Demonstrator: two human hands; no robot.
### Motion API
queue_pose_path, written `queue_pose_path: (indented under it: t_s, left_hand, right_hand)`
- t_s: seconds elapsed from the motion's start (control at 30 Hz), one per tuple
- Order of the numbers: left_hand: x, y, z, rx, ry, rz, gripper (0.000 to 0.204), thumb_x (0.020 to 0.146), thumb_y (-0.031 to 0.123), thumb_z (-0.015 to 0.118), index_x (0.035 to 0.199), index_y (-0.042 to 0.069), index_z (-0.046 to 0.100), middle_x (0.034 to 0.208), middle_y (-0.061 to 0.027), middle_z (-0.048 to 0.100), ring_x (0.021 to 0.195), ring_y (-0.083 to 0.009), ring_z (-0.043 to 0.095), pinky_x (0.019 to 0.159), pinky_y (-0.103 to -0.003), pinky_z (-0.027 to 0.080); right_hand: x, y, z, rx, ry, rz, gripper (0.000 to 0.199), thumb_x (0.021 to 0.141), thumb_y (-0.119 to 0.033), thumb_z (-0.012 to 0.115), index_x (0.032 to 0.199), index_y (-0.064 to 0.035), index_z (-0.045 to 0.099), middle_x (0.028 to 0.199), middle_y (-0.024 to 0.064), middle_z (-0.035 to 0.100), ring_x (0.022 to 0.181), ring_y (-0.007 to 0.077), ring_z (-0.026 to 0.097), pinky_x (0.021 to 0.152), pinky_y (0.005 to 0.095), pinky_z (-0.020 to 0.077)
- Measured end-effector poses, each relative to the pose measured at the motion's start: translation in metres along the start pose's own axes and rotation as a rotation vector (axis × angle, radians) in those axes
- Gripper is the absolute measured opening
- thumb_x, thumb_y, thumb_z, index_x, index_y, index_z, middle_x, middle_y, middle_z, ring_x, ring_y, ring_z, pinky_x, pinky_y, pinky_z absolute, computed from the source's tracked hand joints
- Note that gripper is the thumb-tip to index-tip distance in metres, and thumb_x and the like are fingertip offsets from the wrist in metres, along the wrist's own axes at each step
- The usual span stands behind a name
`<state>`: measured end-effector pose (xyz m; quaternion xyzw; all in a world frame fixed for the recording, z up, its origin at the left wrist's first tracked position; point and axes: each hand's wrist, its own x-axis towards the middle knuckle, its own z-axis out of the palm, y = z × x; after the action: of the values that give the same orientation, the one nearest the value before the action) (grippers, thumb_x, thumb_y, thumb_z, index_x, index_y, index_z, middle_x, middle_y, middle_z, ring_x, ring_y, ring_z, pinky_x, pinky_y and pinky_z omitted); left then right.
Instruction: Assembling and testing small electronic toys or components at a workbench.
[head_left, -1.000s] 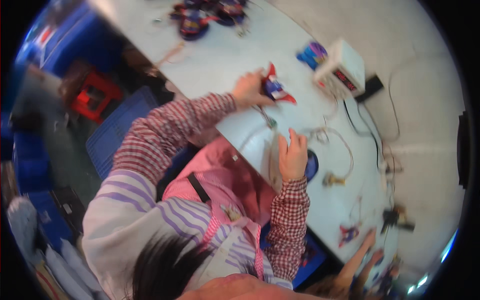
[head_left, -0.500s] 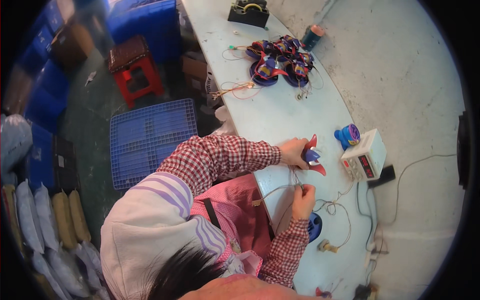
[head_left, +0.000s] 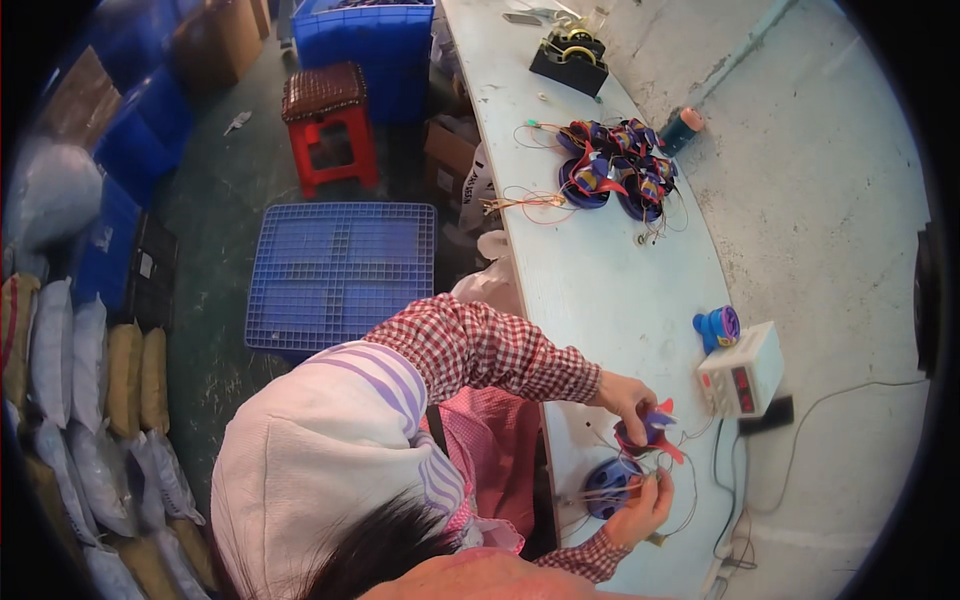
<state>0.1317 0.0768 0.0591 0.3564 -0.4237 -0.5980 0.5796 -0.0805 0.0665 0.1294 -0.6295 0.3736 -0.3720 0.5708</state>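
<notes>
My left hand (head_left: 624,396) is closed around a small purple and red toy figure (head_left: 657,424) with pointed red ends. Just below it, my right hand (head_left: 643,512) has its thumb and fingers pinched together on thin wires (head_left: 612,492). Under these wires a round dark-blue plastic base (head_left: 604,474) with openings lies on the white table. The wires seem to run toward the figure, but their ends are hard to make out.
A white power supply box (head_left: 741,370) with a red display stands right, a blue-purple toy part (head_left: 716,328) beside it. Farther back are a pile of similar wired toys (head_left: 618,168), a thread spool (head_left: 682,130) and a tape dispenser (head_left: 570,62). Left stand a red stool (head_left: 328,125) and blue crate (head_left: 342,275).
Both hands have moved nearer, toward the blue base, with the figure and wires. My right hand now lies over the base's right side. The whole view has shifted too.
</notes>
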Motion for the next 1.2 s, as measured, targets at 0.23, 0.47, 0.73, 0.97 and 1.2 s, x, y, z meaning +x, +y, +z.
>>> queue_pose_path:
  t_s: [0.23, 0.47, 0.73, 0.97, 1.2]
  left_hand:
    - [-0.005, -0.007, 0.043, -0.285, -0.182, -0.019, 0.044, 0.065, 0.012, 0.080, 0.099, 0.000, 0.056, 0.087, -0.0087, 0.060, 0.078, -0.0159, 0.056, 0.067, -0.024, 0.046]
    - [0.002, -0.044, 0.063, -0.217, -0.112, -0.087, 0.047, 0.064, 0.015, 0.081, 0.100, 0.000, 0.055, 0.088, -0.0087, 0.060, 0.079, -0.0168, 0.056, 0.069, -0.025, 0.047]
    - [0.004, -0.047, 0.072, 0.282, 0.061, -0.031, 0.059, 0.059, 0.029, 0.084, 0.100, -0.001, 0.054, 0.086, -0.0096, 0.061, 0.075, -0.0200, 0.057, 0.069, -0.028, 0.048]
    - [-0.005, -0.032, 0.083, 0.492, 0.083, 0.037, 0.061, 0.057, 0.034, 0.083, 0.097, -0.002, 0.055, 0.084, -0.0101, 0.062, 0.071, -0.0220, 0.057, 0.068, -0.030, 0.049]
    - [0.000, -0.048, 0.078, 0.493, 0.138, 0.073, 0.060, 0.056, 0.033, 0.083, 0.096, -0.002, 0.055, 0.083, -0.0106, 0.062, 0.069, -0.0228, 0.057, 0.066, -0.030, 0.049]
  right_hand:
    - [-0.009, 0.008, -0.028, 0.142, 0.085, 0.056, 0.024, 0.087, -0.005, 0.053, 0.109, 0.0029, 0.055, 0.089, 0.0085, 0.059, 0.075, 0.0140, 0.054, 0.067, 0.0216, 0.0445]
    - [-0.015, 0.023, -0.021, -0.045, 0.200, -0.125, 0.025, 0.087, -0.009, 0.053, 0.109, 0.0039, 0.057, 0.090, 0.0114, 0.061, 0.074, 0.0182, 0.053, 0.070, 0.0229, 0.0442]
    - [-0.013, 0.072, -0.055, -0.790, 0.218, -0.278, 0.021, 0.084, -0.005, 0.053, 0.102, 0.0052, 0.056, 0.091, 0.0170, 0.057, 0.078, 0.0261, 0.054, 0.074, 0.0319, 0.0459]
    - [-0.014, 0.087, -0.052, -0.704, 0.275, -0.302, 0.022, 0.079, 0.001, 0.054, 0.101, 0.0045, 0.055, 0.091, 0.0176, 0.055, 0.081, 0.0285, 0.054, 0.076, 0.0342, 0.0456]
    - [-0.002, 0.095, -0.057, -0.594, 0.195, -0.092, 0.027, 0.080, 0.002, 0.055, 0.107, 0.0061, 0.051, 0.102, 0.0190, 0.053, 0.090, 0.0297, 0.054, 0.080, 0.0359, 0.0456]
